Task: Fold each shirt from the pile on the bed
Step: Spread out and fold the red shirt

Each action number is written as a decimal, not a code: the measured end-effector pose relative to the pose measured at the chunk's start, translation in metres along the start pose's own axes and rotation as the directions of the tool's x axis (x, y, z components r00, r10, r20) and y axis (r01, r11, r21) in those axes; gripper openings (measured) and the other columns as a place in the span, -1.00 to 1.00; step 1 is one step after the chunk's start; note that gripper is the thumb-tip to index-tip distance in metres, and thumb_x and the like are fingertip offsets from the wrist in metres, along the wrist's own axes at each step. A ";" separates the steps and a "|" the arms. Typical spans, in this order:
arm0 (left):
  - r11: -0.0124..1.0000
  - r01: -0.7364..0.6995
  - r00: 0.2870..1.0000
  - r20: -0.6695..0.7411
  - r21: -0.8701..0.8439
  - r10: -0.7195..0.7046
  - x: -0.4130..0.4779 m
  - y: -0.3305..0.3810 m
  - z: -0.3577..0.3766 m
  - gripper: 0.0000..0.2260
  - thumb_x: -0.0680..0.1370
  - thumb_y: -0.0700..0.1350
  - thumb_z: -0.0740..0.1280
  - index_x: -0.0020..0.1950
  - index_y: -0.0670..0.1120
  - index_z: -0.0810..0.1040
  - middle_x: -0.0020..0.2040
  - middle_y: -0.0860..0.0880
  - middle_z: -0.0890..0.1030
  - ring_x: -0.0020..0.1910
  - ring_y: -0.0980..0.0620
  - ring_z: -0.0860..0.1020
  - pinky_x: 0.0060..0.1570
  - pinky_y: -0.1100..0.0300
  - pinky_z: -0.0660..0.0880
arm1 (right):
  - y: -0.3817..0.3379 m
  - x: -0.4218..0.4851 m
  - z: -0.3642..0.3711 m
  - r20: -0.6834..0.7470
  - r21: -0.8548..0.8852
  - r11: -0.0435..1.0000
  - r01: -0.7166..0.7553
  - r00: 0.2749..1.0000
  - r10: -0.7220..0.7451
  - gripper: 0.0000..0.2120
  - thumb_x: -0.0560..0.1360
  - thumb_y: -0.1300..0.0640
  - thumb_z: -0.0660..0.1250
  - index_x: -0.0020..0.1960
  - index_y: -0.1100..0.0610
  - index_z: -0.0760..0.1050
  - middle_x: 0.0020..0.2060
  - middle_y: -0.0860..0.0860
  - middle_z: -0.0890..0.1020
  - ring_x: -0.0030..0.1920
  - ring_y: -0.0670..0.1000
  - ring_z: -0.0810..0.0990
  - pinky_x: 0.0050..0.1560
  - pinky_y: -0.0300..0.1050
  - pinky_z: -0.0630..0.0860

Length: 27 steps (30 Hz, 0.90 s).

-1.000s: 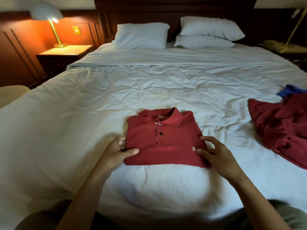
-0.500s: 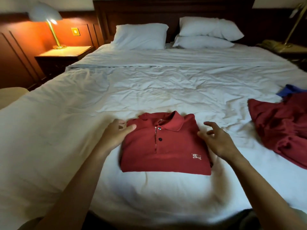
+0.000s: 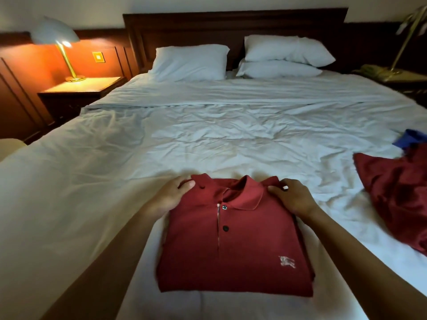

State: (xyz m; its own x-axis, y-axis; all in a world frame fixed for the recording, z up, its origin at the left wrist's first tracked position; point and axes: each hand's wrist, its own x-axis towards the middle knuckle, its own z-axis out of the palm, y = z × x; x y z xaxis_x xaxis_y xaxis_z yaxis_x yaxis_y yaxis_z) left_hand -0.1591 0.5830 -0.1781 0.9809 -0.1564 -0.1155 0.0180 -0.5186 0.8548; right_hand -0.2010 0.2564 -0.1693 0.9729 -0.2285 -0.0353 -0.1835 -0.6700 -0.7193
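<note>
bed (image 3: pixel 208 139): white creased sheet, fills most of the view. a dark wooden headboard (image 3: pixel 231 26) stands at the far end. three white pillows (image 3: pixel 189 62) lean against it, one on the left and two stacked on the right.

pile (image 3: pixel 397 204): unfolded dark red shirts, crumpled, at the right edge of the bed, well apart from both hands. a blue garment (image 3: pixel 410 137) lies at its far side, touching it.

folded polo shirt (image 3: pixel 242 250): dark red, lies flat on the near middle of the bed, front side up, collar toward the headboard, folded to a rectangle. it sits between the two forearms.

nightstand (image 3: pixel 76 91): left of the bed, with a lit lamp (image 3: pixel 57 35) on top.

left hand (image 3: pixel 168 197): at the far left corner of the folded polo shirt. the thumb lies on top of the shoulder fabric and the fingers curl round the edge. the hand grasps that corner.

right hand (image 3: pixel 293 197): at the far right corner, just beside the collar (image 3: pixel 245 192). the fingertips are bent down onto the shoulder fabric and pinch it. how far they reach under the edge cannot be told.

two dark buttons (image 3: pixel 225 228) run down the placket. a pale emblem (image 3: pixel 286 264) sits on the near right of the chest, well apart from either hand.
</note>
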 end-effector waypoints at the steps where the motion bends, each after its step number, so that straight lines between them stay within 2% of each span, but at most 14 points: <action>1: 0.998 -0.027 1.000 -0.004 -0.065 0.027 -0.002 0.000 0.000 -0.83 0.64 -0.01 0.31 0.14 -0.08 0.55 0.05 0.04 0.62 0.04 0.13 0.57 0.13 0.20 0.45 | 0.003 -0.002 -0.002 -0.026 0.008 1.000 0.013 1.000 -0.013 -0.73 0.54 -0.04 0.38 0.06 0.16 0.60 -0.06 0.01 0.63 -0.01 0.00 0.57 -0.05 -0.14 0.38; 3: 0.998 -0.061 0.998 -0.012 -0.015 0.061 0.000 -0.005 -0.001 -0.90 0.62 -0.14 0.35 0.11 -0.08 0.49 0.07 0.01 0.60 0.04 0.12 0.54 0.03 0.31 0.42 | 0.009 -0.004 -0.005 -0.031 -0.063 0.998 0.024 0.999 -0.026 -0.74 0.53 -0.02 0.41 0.09 0.15 0.59 -0.11 0.01 0.61 -0.07 -0.01 0.53 -0.08 -0.15 0.35; 5: 0.976 -0.028 1.000 0.018 0.214 0.025 0.006 -0.017 -0.004 -0.72 0.56 -0.19 0.42 0.23 -0.07 0.46 0.17 -0.08 0.53 0.12 0.03 0.51 0.10 0.25 0.40 | 0.013 -0.003 -0.005 0.019 -0.186 0.982 0.025 1.000 -0.022 -0.69 0.51 0.04 0.42 0.19 0.16 0.54 -0.13 0.03 0.59 -0.07 0.04 0.53 -0.09 -0.13 0.35; 7: 0.908 -0.053 0.997 -0.034 0.416 0.074 0.012 -0.015 -0.006 -0.55 0.49 -0.18 0.45 0.35 -0.03 0.43 0.23 -0.11 0.45 0.21 -0.07 0.48 0.26 0.09 0.39 | 0.009 -0.001 -0.005 -0.016 -0.291 0.953 0.081 0.996 -0.089 -0.61 0.48 0.11 0.38 0.30 0.10 0.48 0.00 0.09 0.57 0.05 0.11 0.57 -0.02 -0.08 0.44; 9: 0.868 -0.237 0.962 -0.022 0.437 0.274 0.017 0.005 -0.002 -0.52 0.46 -0.15 0.41 0.37 0.00 0.47 0.29 -0.05 0.45 0.30 -0.08 0.41 0.37 0.08 0.30 | -0.010 0.000 -0.005 -0.105 -0.275 0.943 0.185 0.970 -0.220 -0.56 0.45 0.16 0.35 0.33 0.02 0.46 0.13 0.10 0.50 0.09 0.11 0.56 0.11 -0.04 0.49; 11: 0.796 -0.416 0.909 0.176 0.440 0.378 0.023 0.028 0.005 -0.52 0.47 -0.11 0.43 0.38 0.05 0.49 0.32 0.06 0.48 0.33 0.01 0.35 0.36 0.19 0.23 | -0.034 0.000 -0.003 -0.093 -0.186 0.934 0.305 0.941 -0.325 -0.65 0.47 0.18 0.35 0.24 0.00 0.53 0.08 0.05 0.50 0.00 0.01 0.54 0.12 -0.12 0.45; 13: 0.696 -0.480 0.866 0.416 0.535 0.278 0.030 0.043 0.012 -0.44 0.47 -0.06 0.48 0.45 0.13 0.43 0.32 0.13 0.50 0.30 0.08 0.34 0.35 0.18 0.25 | -0.050 -0.001 0.004 0.064 -0.177 0.914 0.366 0.931 -0.360 -0.75 0.50 0.11 0.36 0.17 -0.01 0.58 0.00 0.02 0.53 -0.02 -0.01 0.55 0.06 -0.18 0.41; 14: 0.649 -0.485 0.853 0.479 0.586 0.205 0.034 0.047 0.014 -0.41 0.47 -0.03 0.49 0.47 0.14 0.41 0.30 0.13 0.52 0.28 0.08 0.37 0.34 0.15 0.29 | -0.052 -0.002 0.009 0.160 -0.209 0.907 0.365 0.928 -0.337 -0.73 0.51 0.05 0.37 0.20 -0.02 0.58 0.01 0.03 0.54 0.03 0.02 0.56 0.07 -0.18 0.40; 16: 0.587 -0.466 0.856 0.506 0.662 0.109 0.038 0.049 0.016 -0.44 0.47 0.01 0.50 0.45 0.10 0.44 0.25 0.06 0.56 0.24 0.02 0.45 0.28 0.10 0.37 | -0.047 -0.006 0.022 0.292 -0.280 0.904 0.324 0.926 -0.241 -0.56 0.52 -0.08 0.36 0.37 -0.01 0.48 0.15 0.08 0.51 0.22 0.08 0.52 0.22 -0.13 0.38; 18: 0.567 -0.458 0.866 0.489 0.685 0.108 0.038 0.048 0.014 -0.52 0.46 0.03 0.52 0.35 0.04 0.52 0.21 -0.01 0.60 0.19 -0.03 0.52 0.21 0.09 0.44 | -0.034 -0.014 0.036 0.300 -0.310 0.909 0.277 0.936 -0.183 -0.42 0.54 -0.16 0.31 0.51 0.00 0.32 0.36 0.07 0.40 0.38 0.07 0.40 0.40 0.01 0.30; 20: 0.589 -0.496 0.858 0.464 0.638 0.220 0.033 0.044 0.011 -0.70 0.42 0.01 0.54 0.07 0.04 0.53 -0.02 0.02 0.60 0.01 -0.03 0.54 0.06 0.05 0.48 | -0.022 -0.020 0.048 0.251 -0.281 0.918 0.280 0.945 -0.212 -0.39 0.57 -0.19 0.25 0.55 -0.01 0.24 0.47 0.01 0.31 0.45 0.03 0.32 0.44 0.13 0.25; 22: 0.537 -0.597 0.801 0.418 0.596 0.428 0.022 0.036 0.007 -0.70 0.40 -0.01 0.55 -0.13 0.06 0.42 -0.20 0.11 0.47 -0.15 0.06 0.46 -0.07 0.01 0.46 | -0.013 -0.023 0.052 0.217 -0.223 0.930 0.292 0.945 -0.245 -0.38 0.58 -0.19 0.23 0.57 -0.02 0.19 0.54 -0.05 0.21 0.51 -0.02 0.23 0.47 0.17 0.21; 25: 0.396 -0.705 0.654 0.323 0.589 0.684 -0.001 0.023 0.000 -0.76 0.42 -0.09 0.48 -0.20 0.04 0.40 -0.06 0.15 0.49 -0.09 0.10 0.42 -0.05 0.10 0.44 | -0.006 -0.023 0.054 0.217 -0.189 0.938 0.292 0.944 -0.250 -0.37 0.60 -0.20 0.19 0.59 -0.01 0.13 0.59 -0.07 0.08 0.58 -0.06 0.06 0.53 0.18 0.09; 27: 0.332 -0.713 0.614 0.320 0.618 0.722 -0.013 0.010 -0.006 -0.80 0.44 -0.09 0.46 -0.20 0.05 0.42 0.11 0.14 0.53 0.01 0.12 0.45 0.06 0.21 0.41 | -0.006 -0.023 0.057 0.243 -0.215 0.933 0.290 0.941 -0.237 -0.36 0.62 -0.20 0.15 0.60 0.01 0.09 0.60 -0.06 0.03 0.59 -0.06 -0.05 0.55 0.16 0.02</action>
State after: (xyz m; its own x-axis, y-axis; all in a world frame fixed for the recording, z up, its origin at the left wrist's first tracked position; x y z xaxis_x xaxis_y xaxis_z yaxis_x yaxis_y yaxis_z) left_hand -0.1704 0.5849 -0.1646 0.5530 -0.7395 0.3838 -0.8128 -0.5802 0.0531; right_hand -0.2146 0.3055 -0.2037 0.9929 0.1148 -0.0313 0.0808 -0.8431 -0.5317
